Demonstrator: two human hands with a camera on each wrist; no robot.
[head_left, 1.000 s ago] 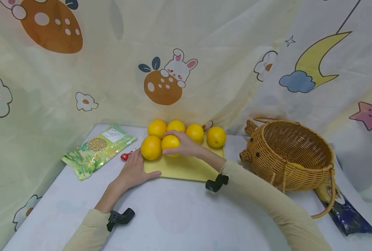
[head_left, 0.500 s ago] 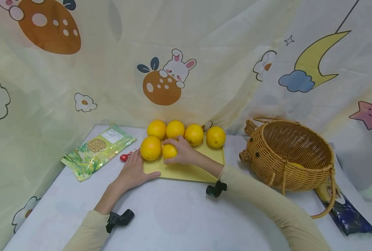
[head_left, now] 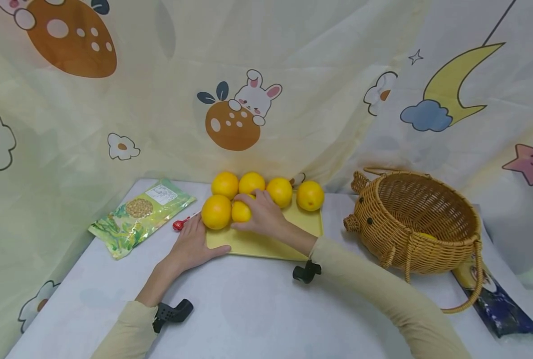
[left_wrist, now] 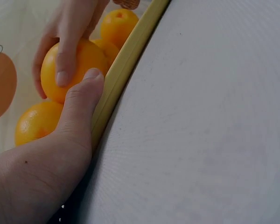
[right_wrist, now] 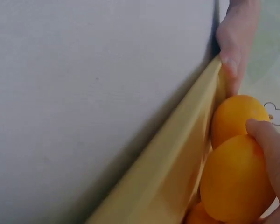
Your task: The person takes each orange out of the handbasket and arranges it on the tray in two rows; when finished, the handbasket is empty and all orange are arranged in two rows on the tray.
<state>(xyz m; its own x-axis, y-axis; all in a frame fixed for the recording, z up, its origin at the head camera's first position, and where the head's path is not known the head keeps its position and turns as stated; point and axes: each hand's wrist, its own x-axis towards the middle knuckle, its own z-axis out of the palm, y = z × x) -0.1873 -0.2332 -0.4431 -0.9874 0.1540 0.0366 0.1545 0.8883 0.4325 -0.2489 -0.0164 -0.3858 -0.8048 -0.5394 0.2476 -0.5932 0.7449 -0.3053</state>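
Observation:
My right hand (head_left: 266, 215) grips an orange (head_left: 241, 213) over the yellow tray (head_left: 266, 245), its fingers and thumb spread round the fruit. In the right wrist view the held orange (right_wrist: 235, 182) overlaps the orange beside it (right_wrist: 238, 114). That neighbour (head_left: 216, 212) sits at the tray's left side. Behind them stands a row of several oranges (head_left: 279, 192) along the tray's back. My left hand (head_left: 189, 245) lies at the tray's front left corner. Its fingers stretch along the left edge, and its thumb points along the front edge.
A green and yellow packet (head_left: 140, 214) lies to the left, with a red lollipop (head_left: 178, 225) between it and the tray. A pig-shaped wicker basket (head_left: 383, 239) stands on the right, something yellow inside. A dark blue packet (head_left: 502, 304) lies partly behind its handle.
My right hand first drew the orange a little toward me, off the back row, then moved it slightly left and away again. My left hand has stayed at the tray corner.

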